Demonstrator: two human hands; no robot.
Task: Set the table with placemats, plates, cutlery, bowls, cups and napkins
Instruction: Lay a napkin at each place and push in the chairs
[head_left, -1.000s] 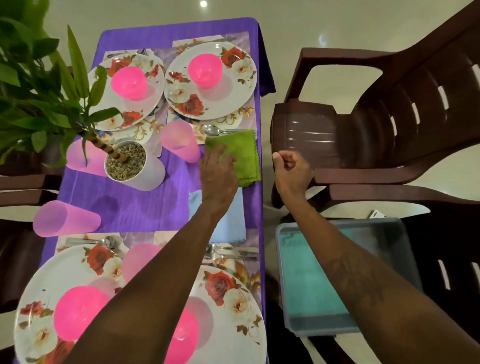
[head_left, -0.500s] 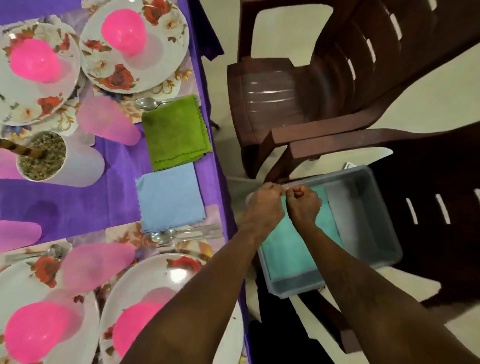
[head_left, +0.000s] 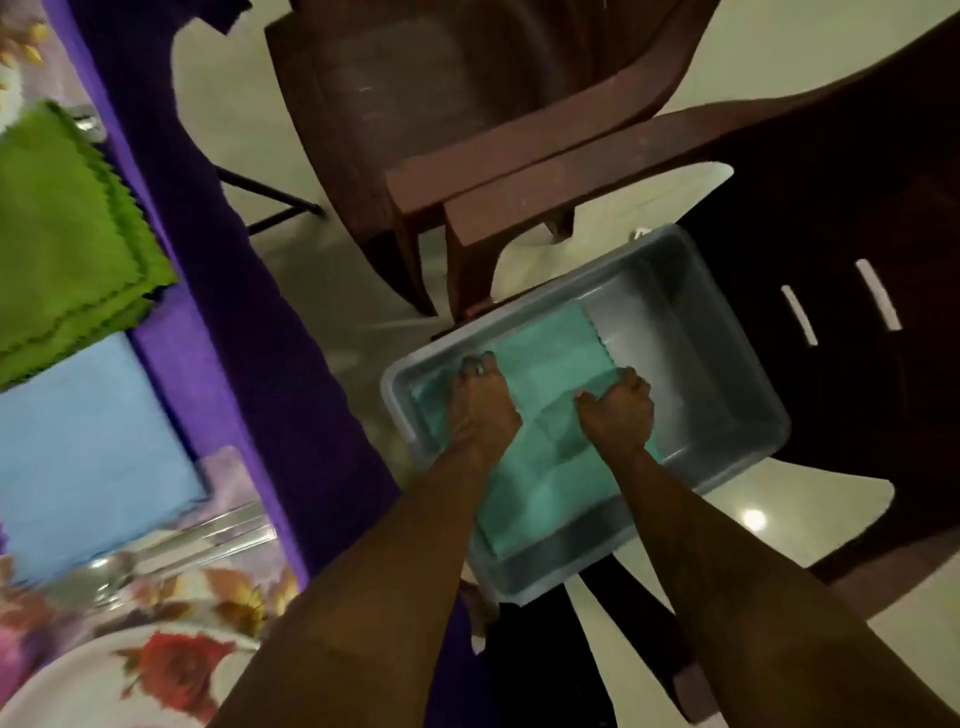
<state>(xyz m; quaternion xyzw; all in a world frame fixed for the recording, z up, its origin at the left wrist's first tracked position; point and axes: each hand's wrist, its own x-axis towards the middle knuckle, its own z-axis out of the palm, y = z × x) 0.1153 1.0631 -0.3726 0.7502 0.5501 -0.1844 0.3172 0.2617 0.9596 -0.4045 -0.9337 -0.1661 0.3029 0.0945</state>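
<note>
A grey plastic bin (head_left: 727, 374) sits on a dark chair beside the table, with a teal napkin (head_left: 550, 358) lying in it. Both of my hands are down inside the bin on that napkin. My left hand (head_left: 480, 402) curls its fingertips over the cloth's far left part by the bin wall. My right hand (head_left: 618, 408) grips a fold of the cloth, thumb and fingers bent around it. On the purple tablecloth (head_left: 208, 291) at the left lie a green napkin (head_left: 62, 244) and a light blue napkin (head_left: 88, 447).
Brown plastic chairs (head_left: 467, 130) stand close behind and right of the bin. A floral plate (head_left: 135, 680) and blurred cutlery (head_left: 156, 551) lie at the table's near edge. Pale floor shows between table and chairs.
My view has swung right and down from the table to the bin. Both hands dropped from above the bin into it and now hold the teal napkin.
</note>
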